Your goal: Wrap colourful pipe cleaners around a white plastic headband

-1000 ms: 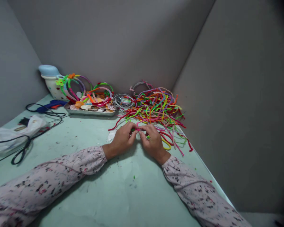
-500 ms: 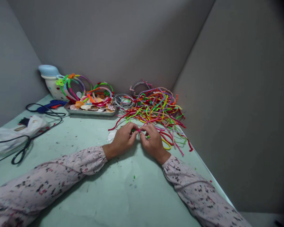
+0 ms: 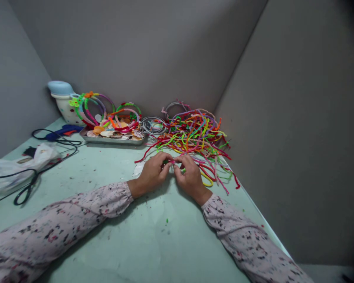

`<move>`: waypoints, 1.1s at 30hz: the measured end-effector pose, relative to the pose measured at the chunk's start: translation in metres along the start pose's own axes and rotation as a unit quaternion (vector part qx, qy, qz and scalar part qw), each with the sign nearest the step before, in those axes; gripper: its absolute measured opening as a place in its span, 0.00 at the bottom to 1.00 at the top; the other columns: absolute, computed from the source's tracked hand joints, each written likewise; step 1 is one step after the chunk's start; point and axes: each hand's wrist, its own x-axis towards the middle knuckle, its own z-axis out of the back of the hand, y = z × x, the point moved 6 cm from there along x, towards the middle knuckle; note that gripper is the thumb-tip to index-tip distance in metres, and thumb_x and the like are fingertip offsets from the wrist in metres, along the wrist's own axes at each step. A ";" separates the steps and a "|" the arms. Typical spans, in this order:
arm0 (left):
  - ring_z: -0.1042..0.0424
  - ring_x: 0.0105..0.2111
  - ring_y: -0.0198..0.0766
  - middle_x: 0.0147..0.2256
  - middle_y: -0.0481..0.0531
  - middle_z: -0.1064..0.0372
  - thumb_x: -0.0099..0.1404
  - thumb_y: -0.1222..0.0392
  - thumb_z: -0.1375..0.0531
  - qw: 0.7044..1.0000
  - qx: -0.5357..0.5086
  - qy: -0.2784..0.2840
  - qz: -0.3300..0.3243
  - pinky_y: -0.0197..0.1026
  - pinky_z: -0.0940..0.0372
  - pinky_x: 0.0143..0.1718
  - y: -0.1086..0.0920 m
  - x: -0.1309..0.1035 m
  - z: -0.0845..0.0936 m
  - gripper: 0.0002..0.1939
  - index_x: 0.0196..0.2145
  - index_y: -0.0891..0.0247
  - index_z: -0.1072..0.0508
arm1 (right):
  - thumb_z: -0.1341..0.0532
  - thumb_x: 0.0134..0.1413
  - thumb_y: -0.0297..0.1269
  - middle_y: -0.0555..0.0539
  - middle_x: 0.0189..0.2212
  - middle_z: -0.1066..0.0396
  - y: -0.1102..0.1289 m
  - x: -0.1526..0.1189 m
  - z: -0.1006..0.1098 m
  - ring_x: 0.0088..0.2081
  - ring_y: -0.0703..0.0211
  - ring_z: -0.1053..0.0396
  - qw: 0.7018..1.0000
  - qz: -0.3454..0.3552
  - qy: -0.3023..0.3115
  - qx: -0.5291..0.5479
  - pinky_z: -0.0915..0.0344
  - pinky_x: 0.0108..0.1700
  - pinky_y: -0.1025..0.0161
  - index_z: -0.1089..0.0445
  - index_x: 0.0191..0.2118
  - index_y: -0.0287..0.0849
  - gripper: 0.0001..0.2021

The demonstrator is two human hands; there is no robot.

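Observation:
Between the fingertips of both hands is a small pink piece of pipe cleaner [image 3: 173,162], mostly covered by the fingers. My left hand [image 3: 153,171] pinches it from the left, thumb against forefinger. From the other side, my right hand [image 3: 190,175] closes on it the same way, and a bit of green shows by its fingers. Just beyond the hands lies a tangled heap of colourful pipe cleaners [image 3: 194,131]. Red and yellow loops [image 3: 208,179] stick out beside my right hand. A whitish scrap [image 3: 138,169] lies by my left hand.
A metal tray [image 3: 115,140] with fabric pieces and wrapped hoops [image 3: 96,112] stands at the back left, near a blue-lidded container [image 3: 65,104]. Coiled grey wire [image 3: 153,125] lies beside the tray. A black cord [image 3: 37,177] crosses a white plastic bag [image 3: 8,173]. Walls border the table.
Both hands stay in the same place, still pinching the pink piece. Only a very slight shift of the fingers shows.

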 end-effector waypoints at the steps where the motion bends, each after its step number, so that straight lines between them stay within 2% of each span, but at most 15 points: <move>1: 0.33 0.37 0.39 0.37 0.52 0.32 0.65 0.65 0.47 1.000 0.002 -0.001 -0.001 0.42 0.38 0.40 0.000 0.000 0.000 0.08 0.41 0.62 0.32 | 0.44 0.55 0.28 0.45 0.36 0.32 -0.001 -0.001 0.000 0.37 0.55 0.35 1.000 -0.005 -0.003 -0.003 0.35 0.42 0.57 0.34 0.41 0.42 0.08; 4: 0.33 0.38 0.39 0.36 0.52 0.32 0.65 0.65 0.47 1.000 0.002 0.001 -0.006 0.42 0.38 0.40 0.000 0.001 0.000 0.09 0.41 0.62 0.30 | 0.44 0.56 0.29 0.45 0.36 0.32 -0.003 -0.001 0.000 0.36 0.55 0.35 1.000 -0.014 -0.017 -0.003 0.35 0.41 0.57 0.34 0.41 0.42 0.08; 12: 0.34 0.37 0.38 0.35 0.52 0.33 0.67 0.64 0.48 1.000 0.003 0.008 0.003 0.42 0.39 0.39 -0.001 0.002 -0.001 0.08 0.39 0.62 0.30 | 0.46 0.56 0.27 0.44 0.37 0.32 -0.001 -0.001 0.003 0.41 0.53 0.34 0.999 0.003 -0.041 0.009 0.35 0.44 0.54 0.35 0.41 0.43 0.08; 25: 0.35 0.36 0.39 0.34 0.51 0.35 0.66 0.64 0.49 0.999 -0.009 0.034 0.036 0.42 0.39 0.39 0.008 0.002 -0.006 0.07 0.36 0.63 0.31 | 0.45 0.55 0.26 0.44 0.38 0.33 0.000 -0.002 0.002 0.43 0.53 0.34 0.999 0.019 -0.035 0.012 0.34 0.46 0.54 0.36 0.40 0.43 0.08; 33: 0.35 0.36 0.38 0.36 0.52 0.35 0.66 0.63 0.48 0.999 -0.012 0.020 0.027 0.41 0.39 0.37 0.003 0.001 -0.004 0.07 0.41 0.63 0.32 | 0.45 0.56 0.27 0.45 0.37 0.33 0.003 0.002 0.005 0.43 0.53 0.34 0.999 0.026 -0.043 0.017 0.35 0.47 0.53 0.36 0.40 0.43 0.07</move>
